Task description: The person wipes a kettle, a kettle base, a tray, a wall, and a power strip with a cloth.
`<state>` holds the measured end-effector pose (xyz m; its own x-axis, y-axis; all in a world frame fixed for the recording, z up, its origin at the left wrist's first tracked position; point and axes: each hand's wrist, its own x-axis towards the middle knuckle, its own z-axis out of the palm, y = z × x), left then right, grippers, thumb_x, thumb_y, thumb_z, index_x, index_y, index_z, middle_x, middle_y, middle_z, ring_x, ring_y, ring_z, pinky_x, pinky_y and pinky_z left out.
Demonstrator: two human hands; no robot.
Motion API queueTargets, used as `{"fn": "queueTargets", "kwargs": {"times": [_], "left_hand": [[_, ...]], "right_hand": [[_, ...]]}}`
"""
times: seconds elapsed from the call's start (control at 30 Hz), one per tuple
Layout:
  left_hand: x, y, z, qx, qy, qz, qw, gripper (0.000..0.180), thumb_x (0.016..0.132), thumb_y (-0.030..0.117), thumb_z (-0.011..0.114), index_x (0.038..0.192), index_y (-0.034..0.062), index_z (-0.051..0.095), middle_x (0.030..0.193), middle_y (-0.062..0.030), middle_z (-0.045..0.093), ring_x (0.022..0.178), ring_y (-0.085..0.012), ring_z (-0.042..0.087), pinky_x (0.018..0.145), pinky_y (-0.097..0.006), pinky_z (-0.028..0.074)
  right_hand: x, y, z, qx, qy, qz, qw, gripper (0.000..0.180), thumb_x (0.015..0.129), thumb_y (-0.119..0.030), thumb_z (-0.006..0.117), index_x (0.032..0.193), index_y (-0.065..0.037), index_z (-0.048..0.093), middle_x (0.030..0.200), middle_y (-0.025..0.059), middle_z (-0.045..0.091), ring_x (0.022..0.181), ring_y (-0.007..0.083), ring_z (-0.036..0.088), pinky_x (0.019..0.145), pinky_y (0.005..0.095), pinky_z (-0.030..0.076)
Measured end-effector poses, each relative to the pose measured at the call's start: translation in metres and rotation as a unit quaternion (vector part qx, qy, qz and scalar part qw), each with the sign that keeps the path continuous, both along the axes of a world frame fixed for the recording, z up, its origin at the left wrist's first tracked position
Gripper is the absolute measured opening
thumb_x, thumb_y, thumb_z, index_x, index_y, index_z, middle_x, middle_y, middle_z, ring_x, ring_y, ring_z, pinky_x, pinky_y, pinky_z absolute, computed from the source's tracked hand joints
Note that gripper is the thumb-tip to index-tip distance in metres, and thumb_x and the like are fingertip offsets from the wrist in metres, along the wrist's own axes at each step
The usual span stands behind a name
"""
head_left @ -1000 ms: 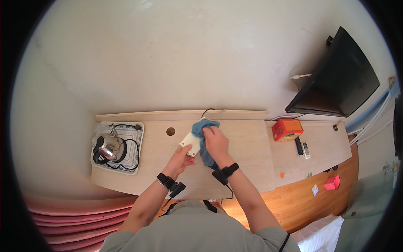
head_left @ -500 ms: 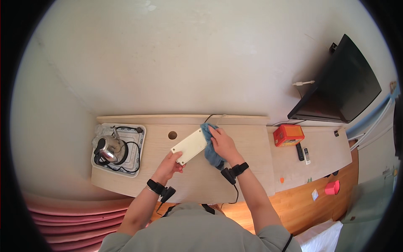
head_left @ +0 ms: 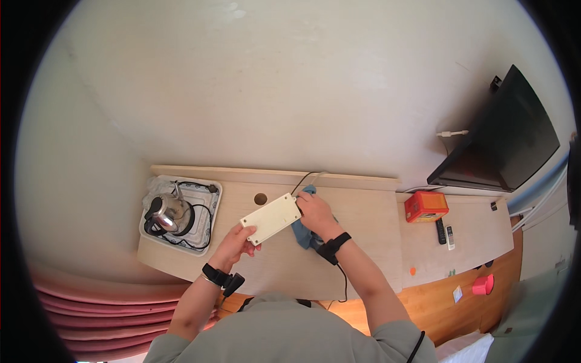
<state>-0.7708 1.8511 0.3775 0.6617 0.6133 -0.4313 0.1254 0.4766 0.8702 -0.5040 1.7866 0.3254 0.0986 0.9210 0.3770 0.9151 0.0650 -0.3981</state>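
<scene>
1. A cream rectangular power strip point(head_left: 270, 218) is held tilted above the wooden desk point(head_left: 363, 242), between the kettle tray point(head_left: 209, 209) and the orange box point(head_left: 426, 206).
2. Its lower-left end is pinched by the left hand point(head_left: 235, 241); the fingers are closed on it.
3. Its upper-right end is gripped by the right hand point(head_left: 315, 212), with a blue cloth point(head_left: 302, 233) bunched beneath the palm.
4. The step in hand appears to be wiping the strip; a steady hold and slack in the cable point(head_left: 302, 179) are judged necessary next.
</scene>
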Motion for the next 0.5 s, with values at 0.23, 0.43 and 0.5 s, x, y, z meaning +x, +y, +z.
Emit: {"fn": "queueTargets", "kwargs": {"times": [0.23,0.43,0.5], "left_hand": [[-0.013,0.013,0.024,0.083,0.015,-0.009,0.996,0.032,0.096,0.022,0.057,0.119,-0.0009,0.056,0.089,-0.0087,0.066,0.066,-0.0142,0.065,0.045,-0.022,0.048],[-0.033,0.020,0.025,0.102,0.029,0.005,0.994,0.034,0.096,0.025,0.059,0.117,-0.0018,0.058,0.087,-0.0078,0.067,0.065,-0.0126,0.065,0.046,-0.021,0.048],[-0.044,0.028,0.010,0.120,0.052,-0.002,0.991,0.037,0.095,0.029,0.062,0.116,-0.0011,0.060,0.086,-0.0063,0.068,0.065,-0.0112,0.065,0.048,-0.021,0.049]], "right_hand": [[0.067,0.024,-0.008,0.025,-0.042,-0.056,0.997,0.020,0.080,-0.005,0.058,0.098,-0.009,0.064,0.106,0.0086,0.063,0.093,0.0327,0.063,0.078,0.0441,0.053],[0.095,0.040,-0.004,0.014,-0.044,-0.089,0.995,0.023,0.081,-0.003,0.056,0.102,-0.007,0.065,0.107,0.0114,0.064,0.095,0.0365,0.062,0.081,0.0454,0.053],[0.078,0.050,-0.004,0.055,-0.010,-0.073,0.996,0.029,0.081,0.001,0.054,0.107,-0.006,0.065,0.109,0.0146,0.065,0.100,0.0385,0.062,0.083,0.0461,0.052]]}}
